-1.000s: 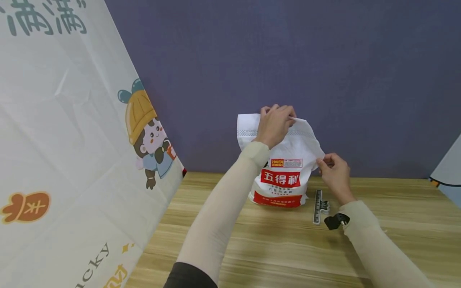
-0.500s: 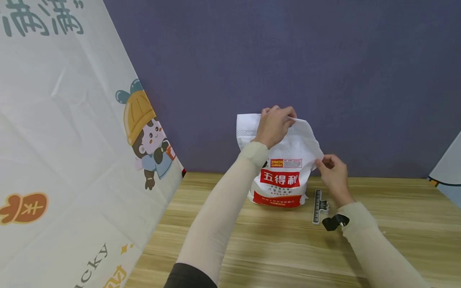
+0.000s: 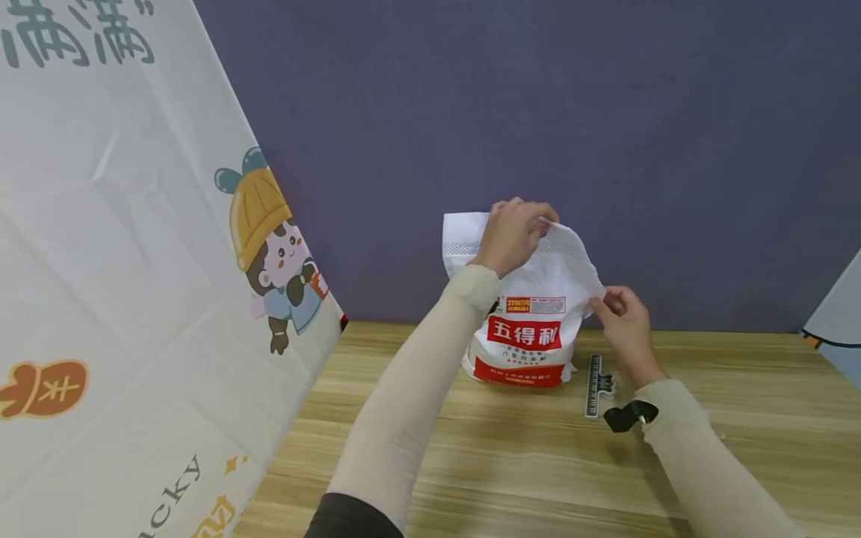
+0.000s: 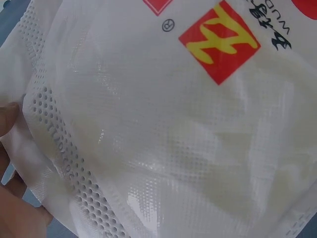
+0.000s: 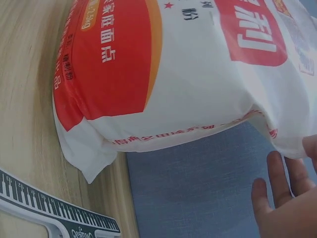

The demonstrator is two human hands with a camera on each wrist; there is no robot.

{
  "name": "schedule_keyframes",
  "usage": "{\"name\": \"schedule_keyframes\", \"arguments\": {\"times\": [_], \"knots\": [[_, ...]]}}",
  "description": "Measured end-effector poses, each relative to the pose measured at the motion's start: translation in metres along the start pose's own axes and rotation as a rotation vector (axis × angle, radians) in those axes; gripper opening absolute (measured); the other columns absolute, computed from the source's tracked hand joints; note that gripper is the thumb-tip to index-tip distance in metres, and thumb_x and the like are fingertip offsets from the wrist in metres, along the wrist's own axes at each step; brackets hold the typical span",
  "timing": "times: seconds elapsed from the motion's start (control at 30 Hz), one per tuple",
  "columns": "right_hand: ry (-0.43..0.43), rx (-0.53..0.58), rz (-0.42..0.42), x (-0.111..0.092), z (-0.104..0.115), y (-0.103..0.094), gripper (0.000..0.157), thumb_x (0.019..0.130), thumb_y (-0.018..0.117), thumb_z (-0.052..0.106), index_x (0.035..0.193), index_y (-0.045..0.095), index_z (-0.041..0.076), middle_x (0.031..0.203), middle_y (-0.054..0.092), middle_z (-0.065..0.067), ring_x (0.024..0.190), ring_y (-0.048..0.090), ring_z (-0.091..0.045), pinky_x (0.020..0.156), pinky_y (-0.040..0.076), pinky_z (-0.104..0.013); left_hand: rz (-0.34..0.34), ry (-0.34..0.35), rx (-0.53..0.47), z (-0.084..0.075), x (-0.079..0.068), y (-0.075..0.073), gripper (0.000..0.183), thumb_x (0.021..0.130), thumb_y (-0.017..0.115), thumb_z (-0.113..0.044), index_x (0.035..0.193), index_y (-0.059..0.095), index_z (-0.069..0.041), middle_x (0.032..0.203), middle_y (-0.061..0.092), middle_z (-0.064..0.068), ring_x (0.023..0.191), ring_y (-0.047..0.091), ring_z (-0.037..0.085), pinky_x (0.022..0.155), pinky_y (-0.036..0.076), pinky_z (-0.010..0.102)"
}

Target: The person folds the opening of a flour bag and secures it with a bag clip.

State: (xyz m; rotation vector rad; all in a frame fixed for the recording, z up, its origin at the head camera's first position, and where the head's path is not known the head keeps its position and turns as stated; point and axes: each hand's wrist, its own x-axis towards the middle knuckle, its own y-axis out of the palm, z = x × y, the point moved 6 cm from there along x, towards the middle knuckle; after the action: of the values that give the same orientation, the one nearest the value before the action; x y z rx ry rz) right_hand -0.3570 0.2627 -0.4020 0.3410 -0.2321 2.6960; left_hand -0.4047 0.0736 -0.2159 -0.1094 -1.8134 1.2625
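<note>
A white flour bag (image 3: 525, 280) with red print stands upright on the wooden table (image 3: 511, 463), close to the back wall. My left hand (image 3: 513, 233) grips its top edge near the middle. At the bag's right side, my right hand (image 3: 624, 329) pinches the edge between thumb and fingers. The left wrist view shows the bag's perforated top band (image 4: 74, 163), with the left hand (image 4: 20, 213) at its border. In the right wrist view the right hand (image 5: 292, 198) holds the bag's side fold, its other fingers spread behind.
A piano-keyboard-patterned clip (image 3: 593, 386) lies on the table right of the bag, below the right hand. A dark blue wall (image 3: 673, 164) rises behind the bag. A printed white sheet (image 3: 134, 246) stands along the left side.
Both hands keep their hold on the bag. The left fingers shift very slightly right along the top edge; the bag stays in place.
</note>
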Motion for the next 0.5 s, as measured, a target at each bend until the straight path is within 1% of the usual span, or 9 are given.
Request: {"name": "schedule_keyframes", "arguments": {"times": [0.2, 0.37, 0.5], "knots": [[-0.011, 0.061, 0.008, -0.0040, 0.0037, 0.0005, 0.009, 0.101, 0.064, 0.017, 0.108, 0.059, 0.019, 0.095, 0.063, 0.025, 0.095, 0.060, 0.005, 0.085, 0.044, -0.010, 0.017, 0.005, -0.019, 0.0010, -0.0018, -0.0027, 0.017, 0.102, 0.062, -0.023, 0.111, 0.075, -0.029, 0.111, 0.076, -0.012, 0.104, 0.063, 0.010, 0.110, 0.038, 0.034], [-0.003, 0.090, 0.008, -0.0069, 0.0052, 0.0009, 0.011, 0.100, 0.064, 0.011, 0.107, 0.058, 0.017, 0.093, 0.063, 0.028, 0.096, 0.059, 0.006, 0.085, 0.043, -0.011, 0.030, 0.011, -0.028, -0.0009, -0.0032, -0.0045, 0.016, 0.103, 0.062, -0.022, 0.110, 0.075, -0.028, 0.111, 0.076, -0.012, 0.106, 0.063, 0.010, 0.111, 0.037, 0.034], [-0.006, 0.107, 0.015, -0.0077, 0.0055, 0.0007, 0.012, 0.100, 0.063, 0.006, 0.108, 0.058, 0.014, 0.094, 0.063, 0.027, 0.096, 0.059, 0.005, 0.085, 0.044, -0.012, 0.033, 0.009, -0.034, -0.0010, -0.0042, -0.0046, 0.016, 0.102, 0.062, -0.022, 0.108, 0.075, -0.029, 0.110, 0.076, -0.013, 0.106, 0.062, 0.010, 0.111, 0.037, 0.035]]}}
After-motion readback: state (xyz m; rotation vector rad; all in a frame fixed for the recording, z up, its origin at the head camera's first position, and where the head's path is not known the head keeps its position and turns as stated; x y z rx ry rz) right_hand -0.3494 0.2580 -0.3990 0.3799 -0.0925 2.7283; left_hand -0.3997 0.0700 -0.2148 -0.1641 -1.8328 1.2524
